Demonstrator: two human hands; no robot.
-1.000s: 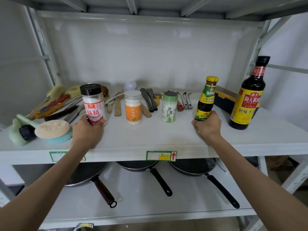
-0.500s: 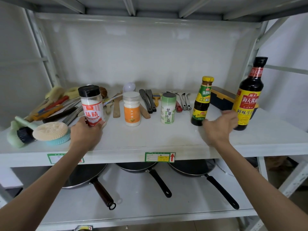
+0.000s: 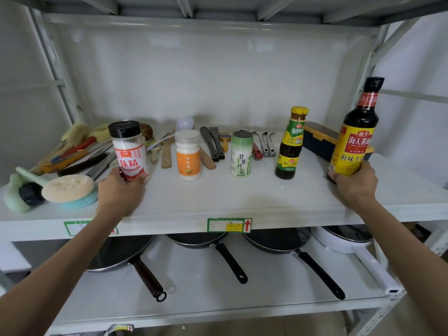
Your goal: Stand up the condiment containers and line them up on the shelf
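Observation:
Five condiment containers stand upright in a row on the white shelf point(image 3: 242, 197). My left hand point(image 3: 118, 190) grips the base of the black-capped jar with a red label point(image 3: 129, 151) at the left end. To its right stand an orange-labelled white jar point(image 3: 188, 156), a green-and-white salt shaker point(image 3: 241, 155) and a small yellow-capped sauce bottle point(image 3: 291, 144). At the right end my right hand point(image 3: 355, 185) holds the bottom of the tall dark soy sauce bottle point(image 3: 355, 132).
Brushes and a sponge scrubber point(image 3: 68, 189) crowd the shelf's left end. Spatulas, a paintbrush and spoons point(image 3: 215, 146) lie behind the row. A dark blue box point(image 3: 317, 137) sits behind the soy bottle. Several pans point(image 3: 198, 241) rest on the lower shelf.
My right hand let go of the small yellow-capped bottle, moved right and took hold of the tall soy sauce bottle. My left hand stayed on the red-labelled jar.

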